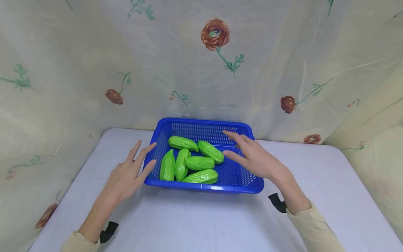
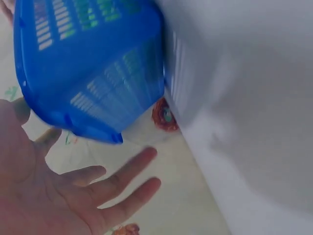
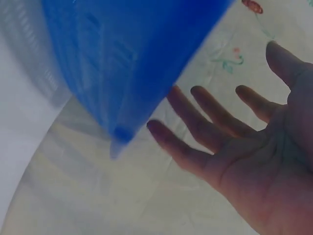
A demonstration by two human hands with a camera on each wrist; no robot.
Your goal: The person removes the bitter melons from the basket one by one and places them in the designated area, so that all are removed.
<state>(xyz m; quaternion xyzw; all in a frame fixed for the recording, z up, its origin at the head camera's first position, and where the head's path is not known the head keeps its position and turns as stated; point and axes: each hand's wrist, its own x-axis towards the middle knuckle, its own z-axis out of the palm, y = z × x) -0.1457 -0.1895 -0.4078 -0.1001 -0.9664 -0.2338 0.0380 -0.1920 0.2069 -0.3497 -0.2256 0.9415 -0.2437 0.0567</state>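
Note:
A blue plastic basket (image 1: 217, 188) with slotted walls stands on the table. Inside it lie several glossy green bitter gourds (image 1: 198, 163), grouped toward its left and middle. My left hand (image 1: 124, 176) is at the basket's left side, fingers spread and extended, fingertips near the rim in the head view. Over the right part of the basket, my right hand (image 1: 255, 157) reaches in from the right, its fingers spread and holding nothing. Both wrist views show an open palm beside the blue basket wall (image 2: 78, 63), with nothing gripped.
A white cloth-covered table (image 1: 189, 224) extends in front of the basket and to both sides. Behind and around it hangs a pale sheet (image 1: 176, 52) with printed flowers. Black straps (image 1: 108, 231) show at the wrists.

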